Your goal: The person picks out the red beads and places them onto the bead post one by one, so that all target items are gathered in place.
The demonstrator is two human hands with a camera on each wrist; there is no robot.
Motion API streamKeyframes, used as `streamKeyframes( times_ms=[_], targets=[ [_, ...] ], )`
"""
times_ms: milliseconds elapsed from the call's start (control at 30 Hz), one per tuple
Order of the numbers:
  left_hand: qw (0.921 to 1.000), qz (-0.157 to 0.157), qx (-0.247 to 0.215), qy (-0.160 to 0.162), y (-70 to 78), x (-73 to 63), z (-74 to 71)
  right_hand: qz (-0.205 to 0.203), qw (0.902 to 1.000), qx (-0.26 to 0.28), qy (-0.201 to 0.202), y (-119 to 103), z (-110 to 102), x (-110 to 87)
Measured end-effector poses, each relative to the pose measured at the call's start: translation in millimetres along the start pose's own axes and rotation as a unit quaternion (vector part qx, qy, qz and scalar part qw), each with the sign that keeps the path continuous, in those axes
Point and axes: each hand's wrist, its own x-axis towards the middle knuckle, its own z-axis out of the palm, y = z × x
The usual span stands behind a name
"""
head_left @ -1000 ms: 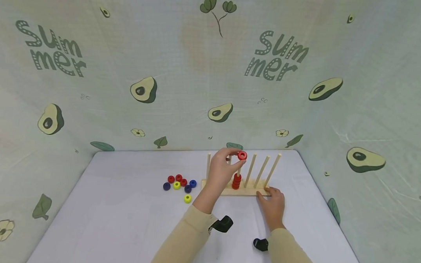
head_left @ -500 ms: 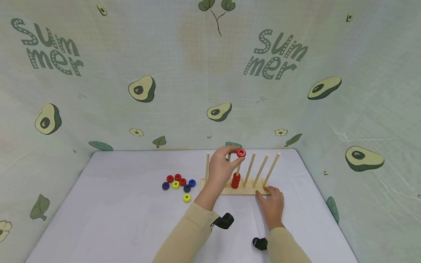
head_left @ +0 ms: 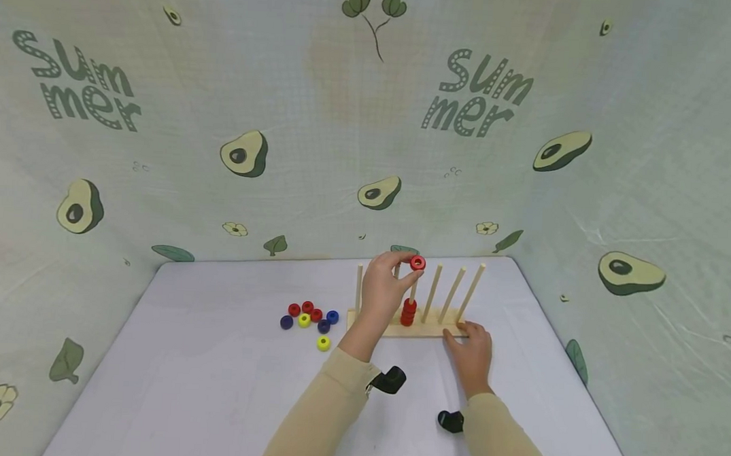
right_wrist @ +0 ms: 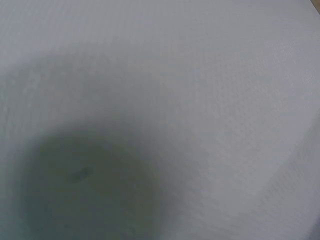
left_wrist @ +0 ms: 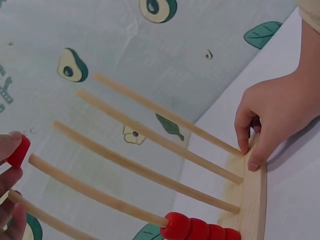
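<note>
My left hand [head_left: 383, 286] pinches a red bead [head_left: 418, 263] between thumb and fingers, its hole showing in the head view. The bead is close to the top of a peg [left_wrist: 95, 191] on the wooden peg stand [head_left: 425, 332]. Several red beads [head_left: 408, 313] are stacked at the foot of that same peg. With thumb and fingers, my right hand [head_left: 471, 355] grips the right end of the stand's base; the left wrist view shows this hand [left_wrist: 280, 112] from the side. Part of the stand is hidden behind my left hand.
Left of the stand lie loose beads on the white table [head_left: 211, 384]: red beads [head_left: 294, 310], yellow beads [head_left: 323, 343] and blue beads [head_left: 332, 317]. A printed cloth [head_left: 321, 117] rises behind the table. The right wrist view holds only a blurred pale surface [right_wrist: 225, 100].
My left hand has lifted the red bead very slightly near the peg's top. The right hand keeps its grip on the base, and the head view has shifted a little.
</note>
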Motion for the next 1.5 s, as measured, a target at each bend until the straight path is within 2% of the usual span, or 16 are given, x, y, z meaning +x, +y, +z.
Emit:
streamKeyframes(
  times_ms=[167,333,633,967,1500],
  targets=[
    [0.9995,0.003,0.032,0.0,0.7,-0.1,0.2,0.002,1.0,0.002,-0.001,-0.2,0.0,0.8],
    [0.9989,0.006,0.045,0.003,2.0,0.2,0.1,-0.002,1.0,0.003,0.004,1.1,0.7,0.8],
    [0.9981,-0.01,0.06,-0.008,3.7,1.0,1.3,-0.007,0.9999,0.005,0.009,2.0,0.2,0.6],
    [0.9935,-0.017,0.111,-0.02,5.3,1.2,3.7,-0.015,0.9998,0.007,0.011,2.8,0.8,1.1],
    [0.9899,-0.021,0.137,-0.03,4.9,2.2,4.6,-0.002,1.0,0.005,0.003,-3.1,-1.9,0.1]
  ],
)
